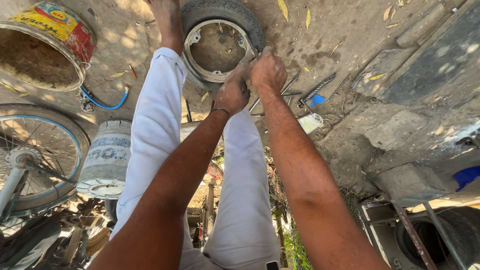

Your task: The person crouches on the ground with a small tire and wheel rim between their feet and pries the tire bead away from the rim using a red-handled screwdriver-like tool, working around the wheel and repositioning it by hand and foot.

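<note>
While the person sits above the ground with both legs stretched forward, the small tyre (222,15) lies flat on the dirt floor (320,30) at the far side, just beyond the knees, so both arms can reach it from above. One bare foot (167,20) rests at the left edge of the tyre, and I judge it keeps the wheel from sliding.

Both hands meet at the near right part of the metal rim (192,50). In the left hand (234,90) the grip is pressed together like a fist, but what it holds is hidden from this view. For the right hand (268,70) the grip is also pressed together, around a thin metal tool (254,50) whose tip points to the gap between rim and rubber; the two hands touch each other, probably to push with more force.

As for its look, the tyre is black with a blocky tread, dusty and worn. Its rim is pale grey metal with a scratched edge, and bare dirt and a dry leaf show through the open middle.

Several long metal tools (300,92) lie just right of the hands, near enough to take. A rusty painted drum (47,45) stands far left, and a bicycle wheel (35,155) is near left.
</note>
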